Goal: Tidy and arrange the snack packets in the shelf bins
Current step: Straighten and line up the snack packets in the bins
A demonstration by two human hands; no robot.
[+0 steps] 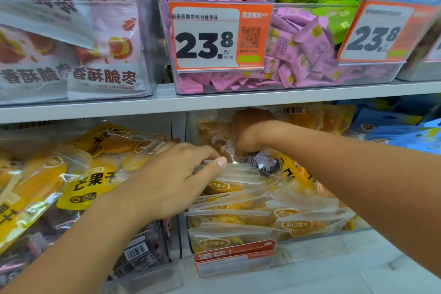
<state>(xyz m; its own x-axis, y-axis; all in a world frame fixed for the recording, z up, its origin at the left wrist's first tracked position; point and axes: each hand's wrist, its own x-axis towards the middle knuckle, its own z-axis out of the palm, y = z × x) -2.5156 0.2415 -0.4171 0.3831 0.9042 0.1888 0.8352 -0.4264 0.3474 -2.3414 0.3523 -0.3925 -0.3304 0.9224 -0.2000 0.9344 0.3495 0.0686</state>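
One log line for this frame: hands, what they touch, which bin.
left hand: on packet tops | right hand: reaching deep, grip unclear | bin: lower shelf, mango packets upright

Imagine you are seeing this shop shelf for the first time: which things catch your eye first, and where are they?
The orange price tag reading 23.8 stands out on the upper bin of pink sweets. Below the shelf, the left hand rests on upright mango packets in the lower bin, while the right hand reaches in behind them.
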